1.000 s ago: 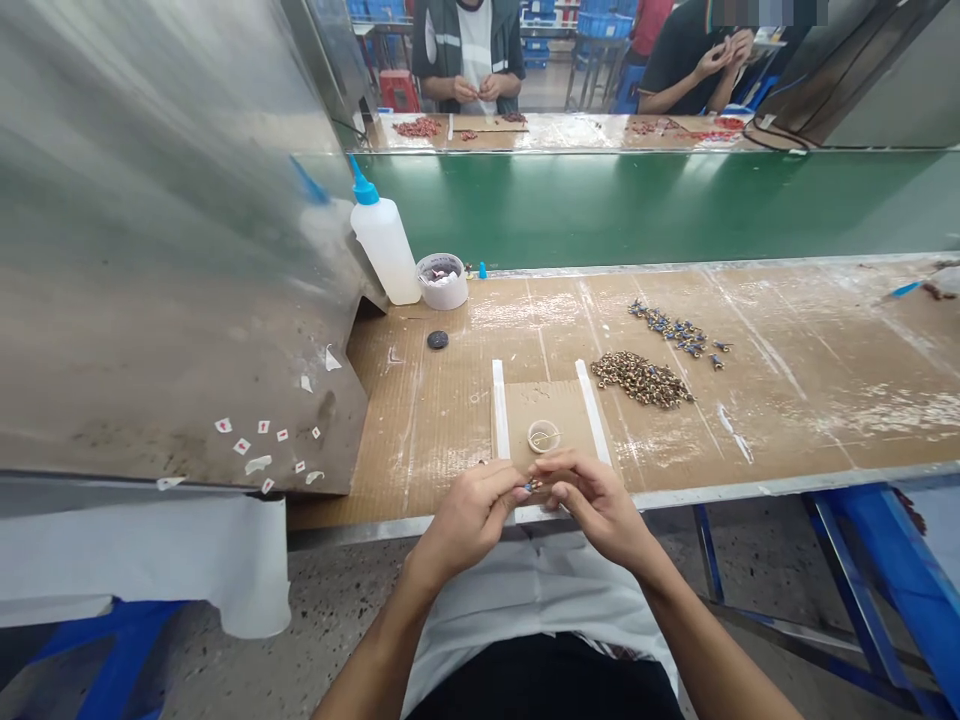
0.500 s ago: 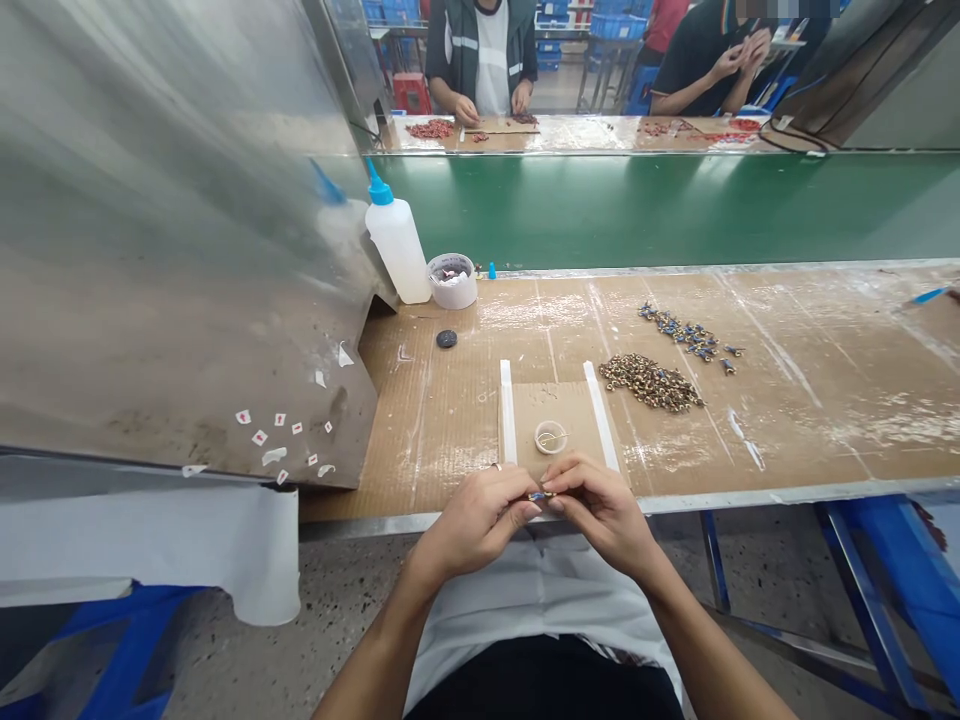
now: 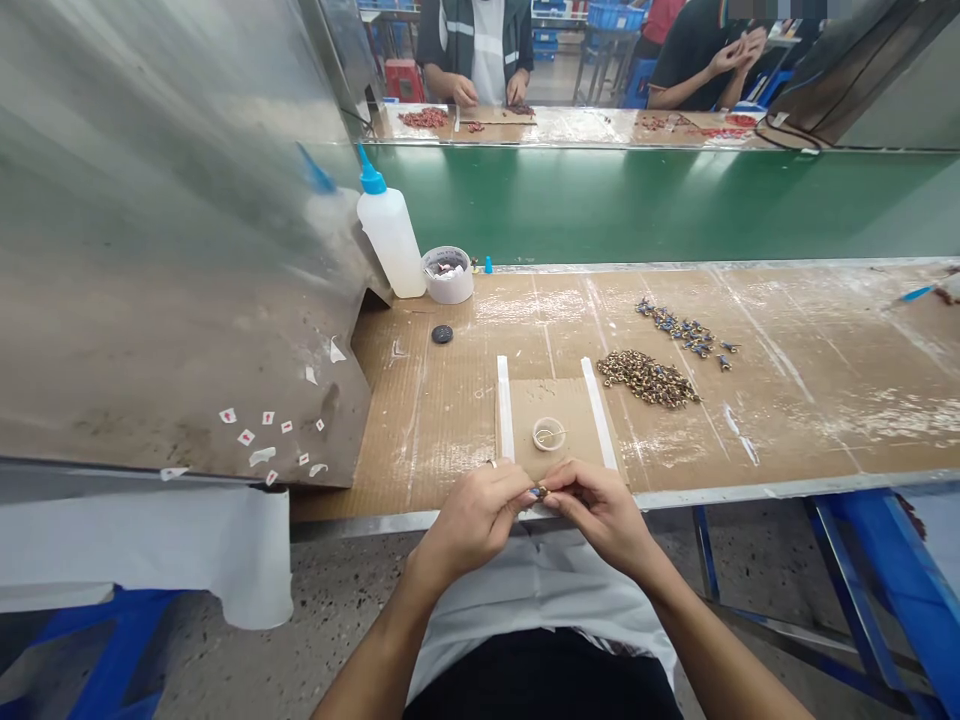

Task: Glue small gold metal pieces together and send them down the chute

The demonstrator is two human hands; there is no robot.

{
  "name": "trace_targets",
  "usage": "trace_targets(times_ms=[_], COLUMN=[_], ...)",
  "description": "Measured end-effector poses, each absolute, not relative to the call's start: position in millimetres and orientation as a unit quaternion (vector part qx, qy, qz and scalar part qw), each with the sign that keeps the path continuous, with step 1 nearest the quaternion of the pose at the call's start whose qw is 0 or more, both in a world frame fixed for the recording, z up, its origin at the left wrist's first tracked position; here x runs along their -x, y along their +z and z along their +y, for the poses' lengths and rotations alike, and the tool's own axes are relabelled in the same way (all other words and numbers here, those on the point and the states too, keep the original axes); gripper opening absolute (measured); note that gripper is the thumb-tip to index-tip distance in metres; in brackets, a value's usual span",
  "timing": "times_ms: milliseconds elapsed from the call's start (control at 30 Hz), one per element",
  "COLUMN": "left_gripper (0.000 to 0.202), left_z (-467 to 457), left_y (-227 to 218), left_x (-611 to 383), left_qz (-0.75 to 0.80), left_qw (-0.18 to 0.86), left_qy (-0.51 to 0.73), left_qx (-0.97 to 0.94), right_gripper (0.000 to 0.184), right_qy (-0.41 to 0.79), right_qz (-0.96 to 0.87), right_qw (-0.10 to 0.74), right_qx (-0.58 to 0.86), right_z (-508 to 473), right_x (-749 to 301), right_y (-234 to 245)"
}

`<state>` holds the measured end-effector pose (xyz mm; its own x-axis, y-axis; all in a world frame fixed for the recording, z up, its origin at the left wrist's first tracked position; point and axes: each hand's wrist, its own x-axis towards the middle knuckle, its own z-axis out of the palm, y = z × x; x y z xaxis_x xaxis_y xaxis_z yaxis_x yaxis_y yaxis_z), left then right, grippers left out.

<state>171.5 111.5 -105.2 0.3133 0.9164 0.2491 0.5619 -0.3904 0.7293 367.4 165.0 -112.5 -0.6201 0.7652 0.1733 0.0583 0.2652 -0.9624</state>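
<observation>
- Worktop (image 3: 450,400): runs left to right, the things lying on it unmoved since a second ago.
- Co-worker (image 3: 484,60): at the far side, hands now lowered and apart; a second ago they were together.
- Pad (image 3: 540,400): flat on the worktop, just beyond the person's hands.
- Bottle (image 3: 394,245): upright, far left.
- Left hand (image 3: 476,510): thumb and forefinger closed, gripping the left end of the part (image 3: 539,492), as a second ago.
- Right hand (image 3: 604,505): a second ago its fingers were parted; now thumb and forefinger are pinched on the part's right end, the fingertips close to those of the left.
- Brass pile (image 3: 649,380): right of the pad.
- Blue pieces (image 3: 679,330): scattered just beyond that pile.
- Roll (image 3: 448,290): just right of the bottle, with scraps inside.
- Cup (image 3: 535,437): on the pad, near the fingers.
- Disc (image 3: 442,335): near side of the roll.
- Part: blue and brass-coloured, between both hands at the worktop's near edge, mostly hidden by fingers.
</observation>
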Motion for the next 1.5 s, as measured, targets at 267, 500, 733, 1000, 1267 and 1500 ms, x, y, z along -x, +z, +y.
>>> trace_targets(times_ms=[267,500,733,1000,1267,1500], left_gripper=[0.027,0.025,0.023,0.022,0.026,0.026], left_z=[114,116,117,115,117,117], left_y=[-110,-111,-109,-110,-105,-100], left_x=[-173,-175,-176,-178,-175,-174], left_qz=[0.484,0.489,0.491,0.502,0.503,0.501], left_qw=[0.238,0.196,0.177,0.177,0.226,0.257], left_qy=[0.322,0.285,0.276,0.262,0.285,0.301], left_qx=[-0.778,-0.800,-0.807,-0.805,-0.784,-0.770], right_gripper=[0.014,0.019,0.020,0.019,0.015,0.021], right_qy=[0.572,0.511,0.489,0.456,0.624,0.644], right_qz=[-0.703,-0.772,-0.801,-0.825,-0.693,-0.669], right_qw=[0.296,0.259,0.225,0.203,0.246,0.258], right_qx=[0.301,0.275,0.261,0.264,0.265,0.267], right_z=[166,172,176,179,179,178], right_x=[-370,-370,-370,-371,-370,-374], right_y=[-116,-106,-95,-93,-102,-107])
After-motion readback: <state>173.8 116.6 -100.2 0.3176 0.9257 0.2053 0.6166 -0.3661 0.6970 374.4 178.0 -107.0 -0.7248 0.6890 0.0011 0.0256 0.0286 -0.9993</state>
